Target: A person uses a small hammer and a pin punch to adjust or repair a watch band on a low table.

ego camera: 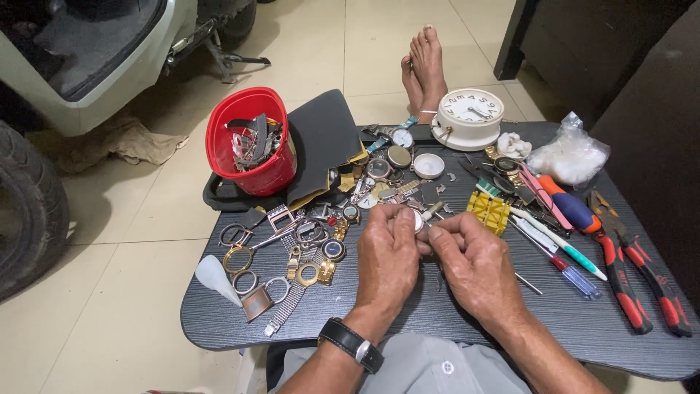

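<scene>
A small round watch case, pale and metallic, sits pinched between both hands just above the middle of the bench. The left hand is curled closed around it, thumb and forefinger gripping its rim; a black strap with a steel buckle circles that wrist. The right hand is likewise closed, fingertips pressed to the case edge from the opposite side; whether it also holds a fine tool cannot be determined.

The bench top is a dark, wood-grained board with rounded corners. Left of the hands lies a scatter of watch parts: gold and steel bezels, mesh bracelets, loose rings. A translucent white plastic cone rests near the left edge. Behind the parts stands a glossy red plastic tub filled with straps and metal pieces, beside a folded black abrasive sheet.

Just right of the hands is a yellow ribbed plastic block. Further right lie slim screwdrivers and two red-handled pliers. At the far edge stand a round white alarm clock and a crumpled clear plastic bag.
</scene>
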